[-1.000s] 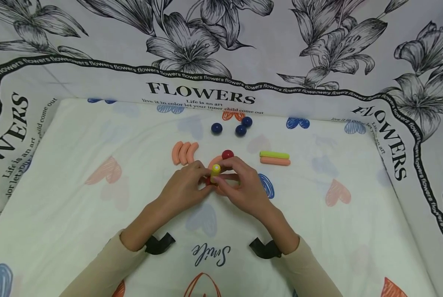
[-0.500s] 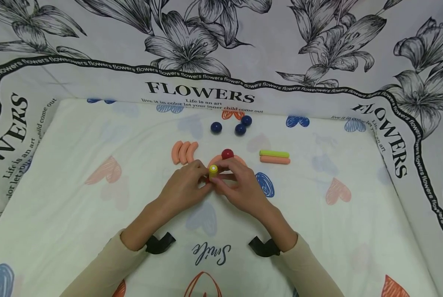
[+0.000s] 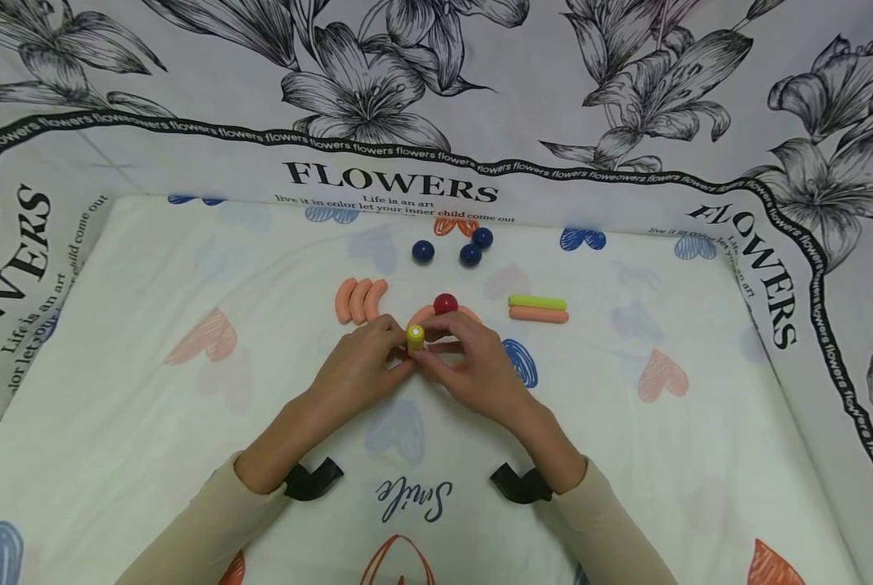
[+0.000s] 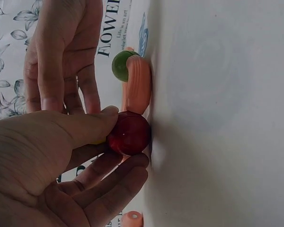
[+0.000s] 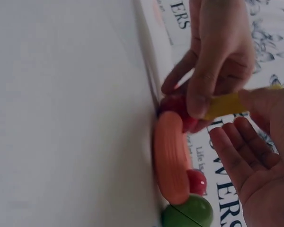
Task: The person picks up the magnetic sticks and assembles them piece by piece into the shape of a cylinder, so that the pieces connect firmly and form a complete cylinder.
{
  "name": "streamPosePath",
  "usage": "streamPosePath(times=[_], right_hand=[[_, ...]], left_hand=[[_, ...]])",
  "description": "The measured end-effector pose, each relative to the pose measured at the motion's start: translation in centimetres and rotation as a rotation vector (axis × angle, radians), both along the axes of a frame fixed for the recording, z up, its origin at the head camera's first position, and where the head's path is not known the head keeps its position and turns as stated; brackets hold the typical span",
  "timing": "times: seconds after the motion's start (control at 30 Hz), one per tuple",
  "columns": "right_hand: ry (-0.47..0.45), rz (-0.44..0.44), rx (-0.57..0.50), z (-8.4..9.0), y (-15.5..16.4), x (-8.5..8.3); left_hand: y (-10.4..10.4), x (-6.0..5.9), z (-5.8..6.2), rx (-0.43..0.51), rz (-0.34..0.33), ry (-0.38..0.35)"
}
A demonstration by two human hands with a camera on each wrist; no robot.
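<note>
A short, smooth yellow stick (image 3: 415, 337) with a white dot on its round end stood upright between the person's two hands above a cloth (image 3: 187, 268) printed with pale hearts. The left hand (image 3: 359, 370) pinched the yellow stick from one side, its thumb also lying on a glossy red ball (image 4: 129, 133) at the stick's foot; the right hand (image 3: 480, 370) gripped the stick from the other side with thumb and fingertips. Touching that red ball lay a curved, ribbed orange piece (image 5: 171, 161), and at the far end of the piece sat another red ball (image 3: 446, 304). Beyond the yellow stick, three more curved orange pieces (image 3: 360, 299) lay side by side, three shiny dark blue balls (image 3: 454, 248) sat farther off, and to one side a straight green stick (image 3: 537, 302) lay against a straight orange stick (image 3: 538, 315).
</note>
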State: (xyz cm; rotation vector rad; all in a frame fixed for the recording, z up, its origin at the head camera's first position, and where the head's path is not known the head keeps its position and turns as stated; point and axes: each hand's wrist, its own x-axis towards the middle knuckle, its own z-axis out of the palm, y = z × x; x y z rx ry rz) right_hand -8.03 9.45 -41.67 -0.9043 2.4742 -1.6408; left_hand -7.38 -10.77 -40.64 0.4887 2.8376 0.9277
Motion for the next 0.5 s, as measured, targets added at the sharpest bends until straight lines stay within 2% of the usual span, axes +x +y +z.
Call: streamPosePath(times=[0.23,0.37,0.5], right_hand=[[-0.002,0.0,0.061,1.3,1.2,-0.5],[0.003,-0.059,0.138,2.2,2.8,-1.0],[0.023,-0.166,0.229,2.8,5.3,-1.8]], left_hand=[[-0.2,0.0,0.1,0.026,0.005,0.033],[0.0,0.0,0.1,0.032,0.006,0.012],[0.3,0.2,0.1,0.03,0.025,-0.029]])
